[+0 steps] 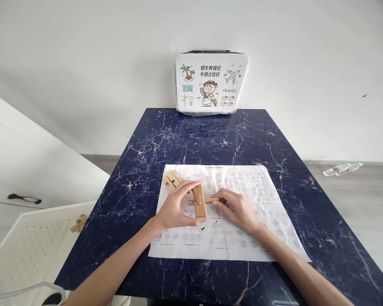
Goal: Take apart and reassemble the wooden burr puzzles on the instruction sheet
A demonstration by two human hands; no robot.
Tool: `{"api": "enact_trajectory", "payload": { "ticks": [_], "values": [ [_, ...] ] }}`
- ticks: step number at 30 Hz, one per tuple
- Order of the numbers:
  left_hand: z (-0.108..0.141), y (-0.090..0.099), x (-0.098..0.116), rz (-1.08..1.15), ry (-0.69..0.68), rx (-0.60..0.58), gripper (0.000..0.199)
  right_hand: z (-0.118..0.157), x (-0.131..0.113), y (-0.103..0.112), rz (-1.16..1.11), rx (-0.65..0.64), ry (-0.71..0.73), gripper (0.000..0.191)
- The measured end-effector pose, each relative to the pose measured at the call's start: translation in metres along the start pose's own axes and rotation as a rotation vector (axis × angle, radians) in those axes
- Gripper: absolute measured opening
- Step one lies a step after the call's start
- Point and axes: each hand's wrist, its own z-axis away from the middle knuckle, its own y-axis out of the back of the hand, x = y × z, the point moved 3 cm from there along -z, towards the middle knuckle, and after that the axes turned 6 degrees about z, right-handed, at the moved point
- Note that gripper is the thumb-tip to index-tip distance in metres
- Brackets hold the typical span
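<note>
A wooden block (pixel 200 208) stands over the printed paper sheet (pixel 258 229), between the thumb and fingers of my left hand (pixel 176 208). A thin wooden stick (pixel 210 200) passes crosswise at the block's middle, and a short end shows on its left side. The stick's right end is pinched in the fingertips of my right hand (pixel 238 209). Behind my left hand, a cluster of light wooden pieces (pixel 172 179) lies on the sheet's upper left corner.
The sheet lies on a dark blue marbled table (pixel 198 144). A white printed case (pixel 212 85) stands at the back against the wall. At the left are a white perforated basket (pixel 28 246) with a wooden piece (pixel 79 223) and a white drawer cabinet (pixel 35 170). Clear plastic (pixel 342 169) lies on the floor.
</note>
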Motion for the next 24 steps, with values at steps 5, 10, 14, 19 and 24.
{"api": "enact_trajectory", "payload": {
  "ticks": [5,10,14,19,24],
  "values": [
    [0.003,0.002,0.003,-0.047,-0.096,0.093,0.098,-0.001,0.000,0.000,0.009,-0.016,0.001,0.027],
    [0.003,0.011,0.009,-0.052,-0.179,0.231,0.092,-0.001,-0.002,0.001,0.019,-0.016,-0.008,0.027],
    [-0.001,0.025,0.010,-0.157,-0.075,0.391,0.077,-0.002,-0.002,0.000,0.025,0.008,-0.025,0.028],
    [-0.005,0.037,-0.004,-0.348,0.103,0.494,0.076,-0.002,0.003,0.001,0.025,0.065,-0.098,0.032],
    [-0.005,0.033,-0.019,-0.488,0.066,0.369,0.083,-0.002,0.007,0.007,-0.088,0.041,-0.156,0.038]
  ]
}}
